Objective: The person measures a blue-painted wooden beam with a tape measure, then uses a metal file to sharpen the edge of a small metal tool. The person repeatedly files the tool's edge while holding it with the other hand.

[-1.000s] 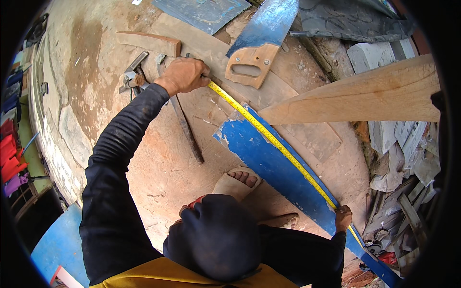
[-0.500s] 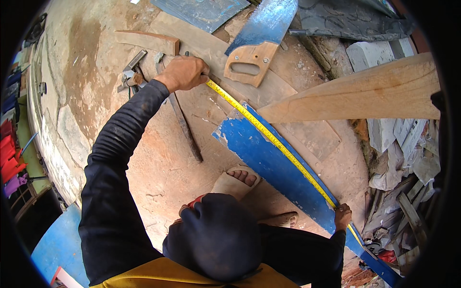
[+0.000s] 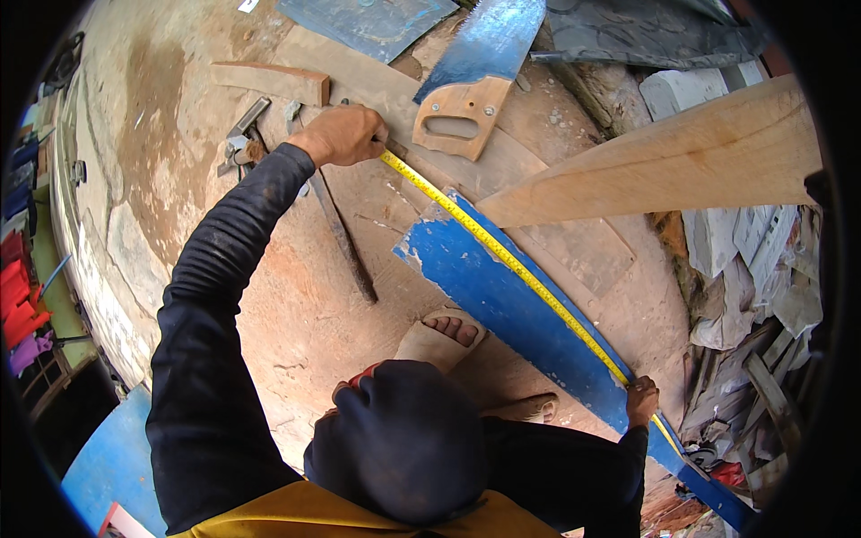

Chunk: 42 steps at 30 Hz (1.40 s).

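Along the blue board's lower-right stretch, right hand is curled closed on the yellow tape lying lengthwise over it; beyond its upper-left end, left hand grips tape, fist closed. Likely measuring; next move calls for taut tape, clean reading.

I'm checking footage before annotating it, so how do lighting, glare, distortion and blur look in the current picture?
In the head view, bright light, nearly washing out the ground at far left; bluish sheen on the saw blade; fisheye bending toward the dark rim; no obvious motion blur on the left hand or yellow tape.
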Motion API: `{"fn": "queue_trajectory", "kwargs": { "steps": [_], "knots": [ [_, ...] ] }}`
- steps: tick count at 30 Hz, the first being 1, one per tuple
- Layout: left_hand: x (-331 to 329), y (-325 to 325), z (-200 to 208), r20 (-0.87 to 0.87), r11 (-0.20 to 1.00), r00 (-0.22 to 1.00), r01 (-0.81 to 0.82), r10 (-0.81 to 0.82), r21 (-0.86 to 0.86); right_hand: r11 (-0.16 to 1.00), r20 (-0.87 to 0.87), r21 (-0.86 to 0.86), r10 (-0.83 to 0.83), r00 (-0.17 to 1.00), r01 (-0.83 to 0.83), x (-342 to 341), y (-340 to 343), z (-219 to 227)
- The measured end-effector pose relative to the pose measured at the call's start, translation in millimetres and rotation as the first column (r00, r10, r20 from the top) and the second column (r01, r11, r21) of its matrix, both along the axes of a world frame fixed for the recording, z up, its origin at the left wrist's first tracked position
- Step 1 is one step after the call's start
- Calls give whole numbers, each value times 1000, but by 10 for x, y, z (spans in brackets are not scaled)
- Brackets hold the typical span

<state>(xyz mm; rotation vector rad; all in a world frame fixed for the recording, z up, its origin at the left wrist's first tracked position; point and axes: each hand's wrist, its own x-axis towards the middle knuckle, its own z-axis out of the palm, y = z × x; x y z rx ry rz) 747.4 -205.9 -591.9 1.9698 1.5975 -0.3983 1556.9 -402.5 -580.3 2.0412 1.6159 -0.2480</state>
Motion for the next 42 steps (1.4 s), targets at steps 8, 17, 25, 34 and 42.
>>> {"fn": "queue_trajectory", "kwargs": {
  "steps": [8,17,25,34,42],
  "knots": [
    [26,46,75,-31,998,999,17,-19,-65,1000,-46,18,13,999,-12,19,12,-15],
    [19,76,19,-16,997,1000,5,-6,-71,999,-56,31,16,998,-14,-16,17,12],
    [36,90,76,-19,995,999,32,-34,-95,999,-45,31,5,999,-4,59,-11,-44],
    [-211,-16,-129,288,975,954,24,-89,221,995,-200,100,15,980,5,44,-106,137],
    [-313,24,439,493,969,838,-153,232,-196,968,-377,239,17,926,79,-213,-45,1076]
  ]
}}
